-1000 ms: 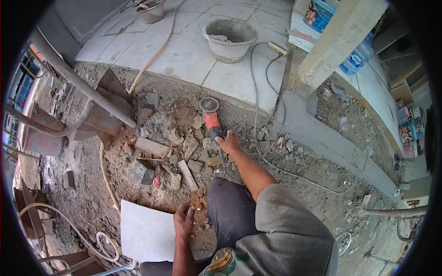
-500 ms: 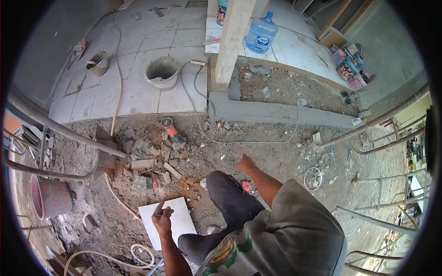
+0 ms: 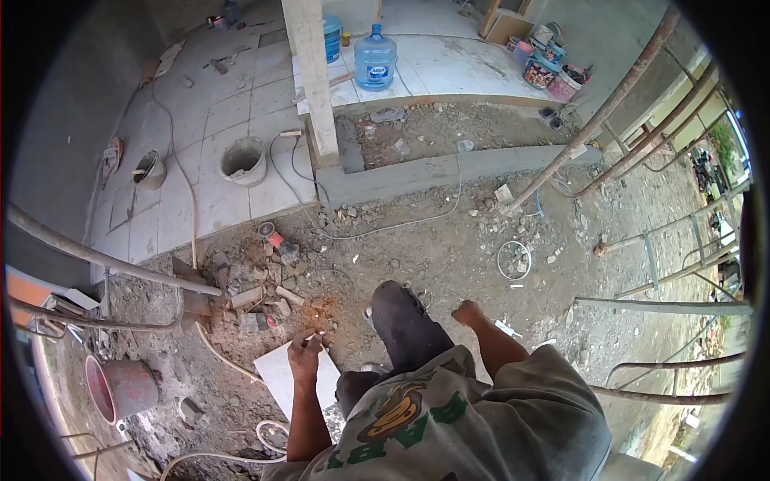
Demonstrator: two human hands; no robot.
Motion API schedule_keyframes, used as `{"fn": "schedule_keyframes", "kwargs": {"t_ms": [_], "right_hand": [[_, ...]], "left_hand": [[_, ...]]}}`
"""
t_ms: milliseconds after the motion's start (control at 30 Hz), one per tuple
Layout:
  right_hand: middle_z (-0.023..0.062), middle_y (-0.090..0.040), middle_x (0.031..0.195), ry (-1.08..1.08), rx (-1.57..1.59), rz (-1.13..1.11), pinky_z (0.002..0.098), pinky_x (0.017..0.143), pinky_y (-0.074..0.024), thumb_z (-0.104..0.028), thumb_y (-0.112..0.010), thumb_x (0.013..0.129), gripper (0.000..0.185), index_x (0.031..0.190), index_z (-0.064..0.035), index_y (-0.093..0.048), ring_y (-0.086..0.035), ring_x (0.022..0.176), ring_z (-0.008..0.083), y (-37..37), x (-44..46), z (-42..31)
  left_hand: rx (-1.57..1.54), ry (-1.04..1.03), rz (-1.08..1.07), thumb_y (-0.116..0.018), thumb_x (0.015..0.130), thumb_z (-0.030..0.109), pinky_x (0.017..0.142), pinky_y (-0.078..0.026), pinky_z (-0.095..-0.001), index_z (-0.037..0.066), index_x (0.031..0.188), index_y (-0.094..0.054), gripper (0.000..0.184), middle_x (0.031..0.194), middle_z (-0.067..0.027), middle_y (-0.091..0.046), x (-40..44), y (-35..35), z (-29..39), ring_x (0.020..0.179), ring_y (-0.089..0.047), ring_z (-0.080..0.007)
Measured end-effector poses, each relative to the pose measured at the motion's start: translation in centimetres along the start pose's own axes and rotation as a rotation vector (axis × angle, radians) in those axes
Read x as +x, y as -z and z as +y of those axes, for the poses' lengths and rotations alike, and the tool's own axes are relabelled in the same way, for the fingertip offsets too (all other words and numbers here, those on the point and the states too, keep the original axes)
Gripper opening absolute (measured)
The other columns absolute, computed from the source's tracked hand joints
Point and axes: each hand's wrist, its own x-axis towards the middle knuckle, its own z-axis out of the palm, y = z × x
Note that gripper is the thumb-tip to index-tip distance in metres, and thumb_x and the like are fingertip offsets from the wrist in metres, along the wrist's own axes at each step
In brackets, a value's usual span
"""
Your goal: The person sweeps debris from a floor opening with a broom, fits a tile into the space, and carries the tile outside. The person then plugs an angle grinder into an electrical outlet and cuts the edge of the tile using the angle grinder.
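Observation:
My left hand (image 3: 305, 357) is raised over the upper edge of a white tile (image 3: 277, 370) lying on the dirt. Its fingers are bent together, and a small pale bit shows at the fingertips, too small to name. My right hand (image 3: 468, 313) is closed in a fist above the bare ground, right of my knee (image 3: 399, 309); the inside of that fist is hidden. A white scrap (image 3: 507, 329) lies on the soil just beyond it.
Broken bricks and rubble (image 3: 269, 297) lie ahead to the left, near a red-and-grey tool (image 3: 273, 235). A reddish bucket (image 3: 124, 389) and a hose (image 3: 228, 357) are at left. Metal bars (image 3: 112, 255) flank both sides. A mortar bucket (image 3: 243, 162) stands on the tiled floor.
The view has swung to the right. My left hand's fingers, spread before, are now drawn together. My right fist is lower and nearer my body. A red object beside my knee is out of sight.

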Motion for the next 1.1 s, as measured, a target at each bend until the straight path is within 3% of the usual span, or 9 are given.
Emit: {"fn": "schedule_keyframes", "kwargs": {"t_ms": [167, 267, 367, 567, 767, 800, 933, 1000, 1100], "right_hand": [[0.0278, -0.067, 0.089, -0.298, 0.531, -0.081, 0.043, 0.086, -0.052, -0.021, -0.054, 0.073, 0.03, 0.081, 0.0035, -0.069, -0.066, 0.095, 0.0368, 8.2, -1.3, 2.4], [0.0283, -0.066, 0.095, -0.022, 0.188, 0.056, 0.044, 0.085, -0.0519, -0.017, -0.051, 0.074, 0.03, 0.089, 0.0032, -0.068, -0.064, 0.096, 0.0395, 9.1, 5.3, 5.7], [0.0291, -0.064, 0.102, -0.294, 0.428, 0.388, 0.046, 0.087, -0.0505, -0.014, -0.048, 0.075, 0.033, 0.097, 0.0041, -0.065, -0.062, 0.099, 0.0428, 16.0, 8.7, 4.8], [0.0313, -0.06, 0.108, 0.109, 0.086, 0.151, 0.0484, 0.091, -0.0467, -0.019, -0.051, 0.077, 0.035, 0.101, 0.0037, -0.063, -0.058, 0.104, 0.0455, 17.0, 32.9, 18.7], [0.0268, -0.064, 0.096, -0.144, 0.55, 0.266, 0.0504, 0.081, -0.0506, -0.024, -0.049, 0.083, 0.029, 0.088, -0.0016, -0.066, -0.062, 0.094, 0.044, 42.2, 30.5, 16.3], [0.0215, -0.066, 0.091, 0.09, 0.104, 0.233, 0.0491, 0.076, -0.0527, -0.021, -0.057, 0.081, 0.02, 0.086, -0.0047, -0.067, -0.065, 0.09, 0.0391, 39.4, 34.7, 21.1], [0.0155, -0.066, 0.085, 0.014, 0.321, 0.219, 0.0456, 0.072, -0.0542, -0.021, -0.07, 0.073, 0.017, 0.08, -0.0057, -0.068, -0.066, 0.082, 0.0338, 44.7, 34.1, 23.1], [0.0128, -0.066, 0.083, 0.263, -0.261, 0.252, 0.0427, 0.071, -0.0542, -0.022, -0.078, 0.064, 0.021, 0.075, -0.006, -0.069, -0.066, 0.079, 0.0323, 46.5, 34.3, 23.4], [0.0134, -0.067, 0.075, -0.14, 0.443, 0.191, 0.0381, 0.065, -0.0542, -0.022, -0.07, 0.072, 0.021, 0.073, -0.0013, -0.068, -0.066, 0.068, 0.0261, 48.4, 37.9, 22.5]], "left_hand": [[-0.102, 0.106, -0.122, -0.061, 0.081, 0.005, 0.053, -0.046, -0.025, -0.002, 0.098, -0.069, 0.02, 0.072, -0.0045, -0.062, 0.4, -2.9, 2.6, 0.056, -0.055, -0.011], [-0.323, 0.116, -0.166, -0.062, 0.086, 0.007, 0.055, -0.045, -0.0247, -0.001, 0.108, -0.065, 0.023, 0.081, -0.0024, -0.061, 3.7, -6.0, 5.2, 0.063, -0.056, -0.0112], [-0.151, -0.022, -0.114, -0.063, 0.084, 0.018, 0.066, -0.046, -0.025, 0.001, 0.114, -0.062, 0.034, 0.087, -0.0026, -0.065, 10.5, -12.4, 7.4, 0.076, -0.062, -0.0119], [-0.222, 0.05, -0.245, -0.064, 0.088, 0.014, 0.071, -0.048, -0.0251, -0.001, 0.116, -0.059, 0.032, 0.091, -0.005, -0.066, 24.5, -34.5, 19.5, 0.085, -0.062, -0.0135], [-0.197, -0.114, -0.528, -0.06, 0.092, 0.017, 0.08, -0.05, -0.0296, -0.001, 0.12, -0.057, 0.034, 0.097, -0.0059, -0.066, 33.7, -50.6, 31.4, 0.089, -0.064, -0.0155], [-0.13, -0.12, -0.516, -0.06, 0.091, 0.019, 0.08, -0.049, -0.0297, 0.0, 0.12, -0.059, 0.034, 0.097, -0.0055, -0.066, 35.0, -51.9, 32.2, 0.089, -0.063, -0.0151], [-0.19, 0.025, -0.404, -0.061, 0.091, 0.024, 0.079, -0.049, -0.0305, 0.003, 0.117, -0.061, 0.033, 0.095, -0.0049, -0.067, 38.8, -55.1, 36.0, 0.087, -0.064, -0.0149], [-0.257, 0.103, -0.329, -0.062, 0.09, 0.027, 0.078, -0.048, -0.0306, 0.005, 0.114, -0.064, 0.032, 0.093, -0.0041, -0.067, 41.0, -56.3, 37.4, 0.085, -0.065, -0.0148], [-0.243, 0.14, -0.31, -0.062, 0.09, 0.028, 0.077, -0.049, -0.0304, 0.005, 0.113, -0.064, 0.032, 0.092, -0.0038, -0.067, 46.0, -59.6, 39.0, 0.083, -0.065, -0.0149]]}}
